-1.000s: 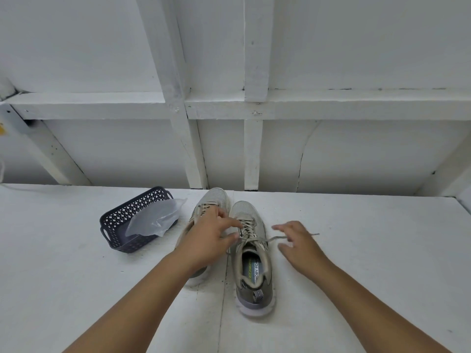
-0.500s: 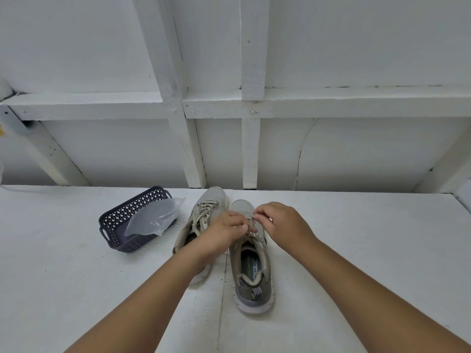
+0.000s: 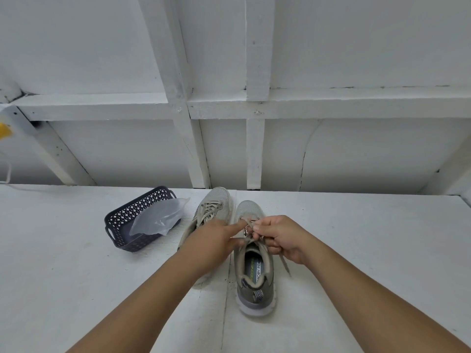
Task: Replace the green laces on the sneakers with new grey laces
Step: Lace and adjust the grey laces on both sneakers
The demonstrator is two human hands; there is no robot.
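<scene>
Two pale grey-green sneakers stand side by side on the white table, toes pointing away from me. The left sneaker [image 3: 215, 207] is laced and partly hidden by my left hand [image 3: 214, 240]. My left forefinger points into the lacing of the right sneaker [image 3: 253, 271] and my thumb presses the lace [image 3: 285, 264] against it. My right hand [image 3: 279, 236] pinches the same lace over the eyelets, fingers curled. A loose end of the lace trails down the shoe's right side onto the table.
A dark blue perforated basket [image 3: 119, 225] sits left of the shoes with a clear plastic bag [image 3: 159, 219] spilling over its rim. The white table [image 3: 369, 250] meets a white timber-framed wall [image 3: 254, 149] just beyond the shoes' toes.
My right hand came in from the table beside the shoe to the lacing, then shifted slightly nearer me with the lace. My left forefinger has stretched out into the laces.
</scene>
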